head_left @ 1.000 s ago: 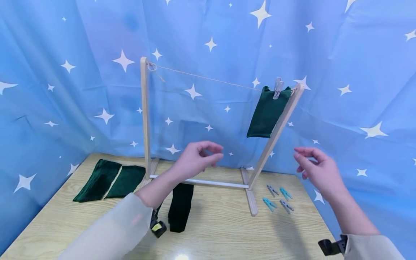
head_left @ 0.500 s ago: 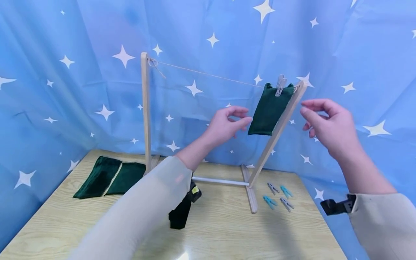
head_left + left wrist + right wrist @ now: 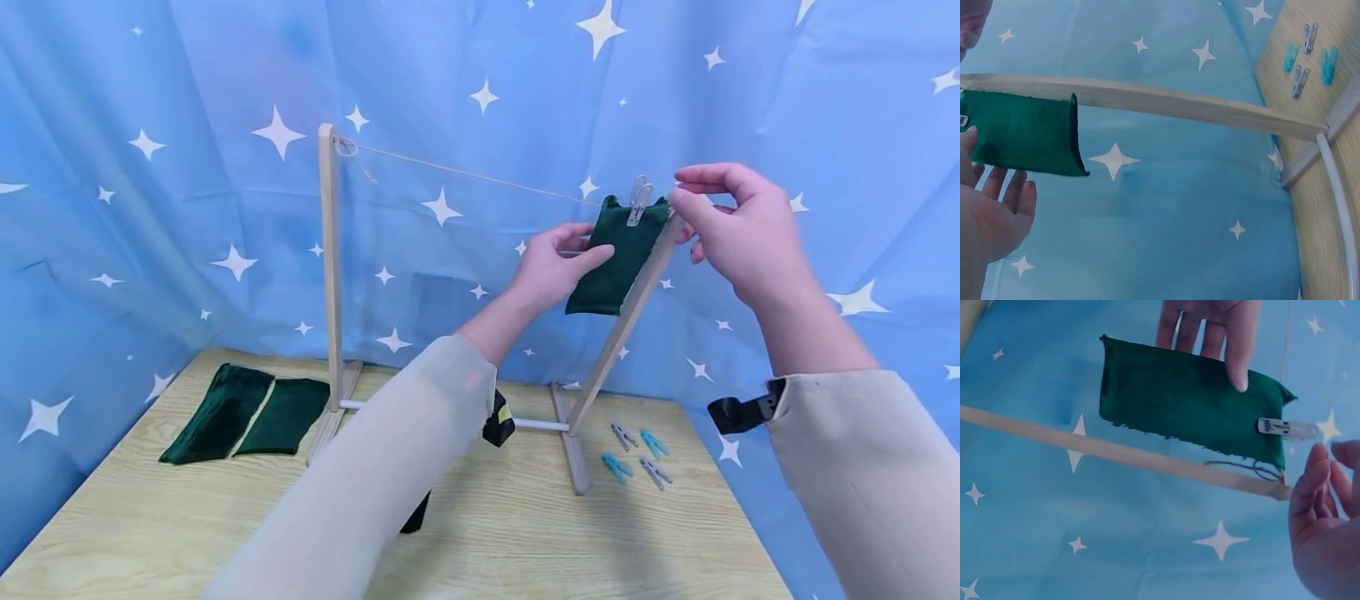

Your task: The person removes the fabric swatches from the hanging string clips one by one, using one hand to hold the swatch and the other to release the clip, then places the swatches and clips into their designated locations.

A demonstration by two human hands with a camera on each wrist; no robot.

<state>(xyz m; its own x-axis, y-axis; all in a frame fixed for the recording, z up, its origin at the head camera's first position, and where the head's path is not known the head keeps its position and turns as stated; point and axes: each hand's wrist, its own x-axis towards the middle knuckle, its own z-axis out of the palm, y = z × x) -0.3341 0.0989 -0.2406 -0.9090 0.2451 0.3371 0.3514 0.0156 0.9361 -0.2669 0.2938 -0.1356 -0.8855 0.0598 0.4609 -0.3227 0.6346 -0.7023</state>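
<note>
A dark green cloth [image 3: 618,258] hangs from the line near its right end, held by a pale grey clothespin [image 3: 639,200]. My left hand [image 3: 551,267] is at the cloth's left edge, thumb over the front and fingers reaching behind. In the right wrist view, that thumb [image 3: 1239,372] lies across the cloth's face, the fingers [image 3: 1213,340] partly hidden behind it; no firm pinch shows. My right hand [image 3: 750,225] is raised beside the top of the right post. In the right wrist view, its curved fingertips [image 3: 1317,456] are just short of the clothespin, holding nothing.
A wooden frame [image 3: 335,267] with a string line [image 3: 465,173] stands on the wood-grain table [image 3: 525,533]. Several blue and grey clothespins [image 3: 617,468] lie at right. Two green cloths [image 3: 217,412] lie at left. A dark cloth [image 3: 416,515] is mostly hidden beneath my left arm.
Both hands have risen from above the table towards the hanging cloth. My left hand has moved right to the cloth's edge; my right hand has come up near the clothespin.
</note>
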